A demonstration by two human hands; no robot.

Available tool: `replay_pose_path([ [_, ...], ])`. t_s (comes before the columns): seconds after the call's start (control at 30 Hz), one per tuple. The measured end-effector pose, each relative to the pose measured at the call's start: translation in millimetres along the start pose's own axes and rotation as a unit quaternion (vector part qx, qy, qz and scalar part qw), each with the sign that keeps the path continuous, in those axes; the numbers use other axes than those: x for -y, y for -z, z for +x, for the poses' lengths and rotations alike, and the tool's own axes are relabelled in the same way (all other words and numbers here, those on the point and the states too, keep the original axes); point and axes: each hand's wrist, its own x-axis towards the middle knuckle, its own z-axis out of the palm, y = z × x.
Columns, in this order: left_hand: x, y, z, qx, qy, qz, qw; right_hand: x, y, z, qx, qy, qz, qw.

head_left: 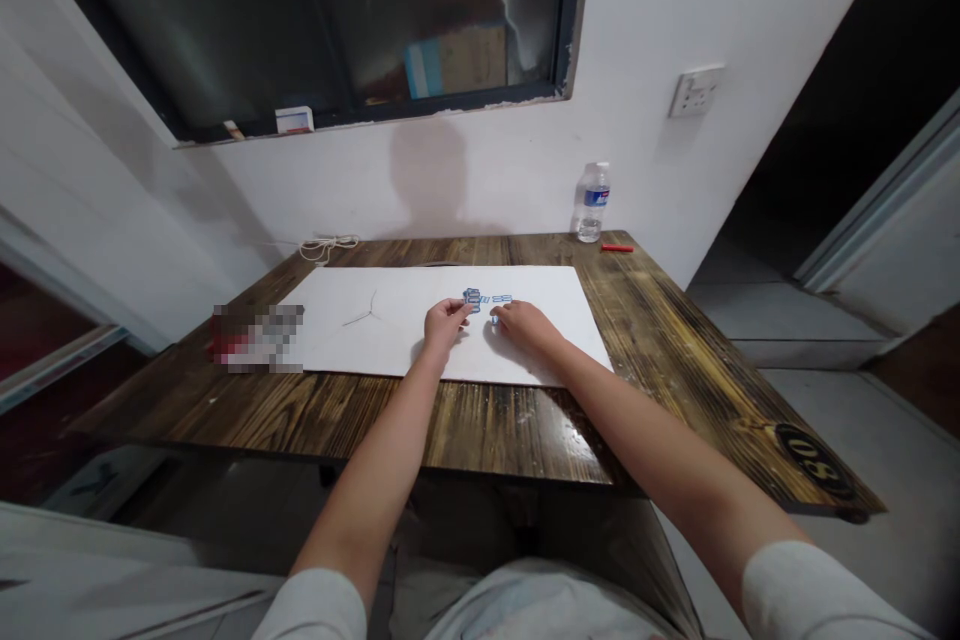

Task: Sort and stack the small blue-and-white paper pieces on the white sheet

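Note:
A white board (390, 345) lies on the dark wooden table (300, 415). Over its right half, my left hand (444, 325) pinches a small cluster of blue-edged pieces (472, 298) between thumb and fingers. Just to the right, my right hand (523, 322) has its fingers closed around a small blue-edged piece (495, 319), partly hidden by the fingertips. Between and beyond the hands, several small blue-outlined strips (502, 298) lie on the board. Thin dark lines (369, 313) mark the board's left half.
A water bottle (593, 203) stands at the table's back right, with a red pen-like object (617, 248) beside it. A coiled pale cord (328, 244) lies at the back left. A pixelated patch (262, 338) covers something at the board's left end.

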Motion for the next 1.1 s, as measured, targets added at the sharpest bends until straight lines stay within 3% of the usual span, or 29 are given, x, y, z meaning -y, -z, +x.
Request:
replay_pose_path([
  [0.3, -0.9, 0.3, -1.0, 0.001, 0.012, -0.009, 1.000, -3.5, 2.8, 0.5, 0.010, -0.026, 0.025, 0.999],
  [0.6, -2.0, -1.2, -1.2, 0.002, 0.025, -0.013, 1.000, 0.1, 5.0, 2.8, 0.030, 0.002, -0.004, 1.000],
  [1.1, 1.3, 0.0, -0.2, 0.006, 0.027, -0.011, 1.000, 2.2, 1.4, 1.1, 0.013, 0.016, -0.017, 1.000],
])
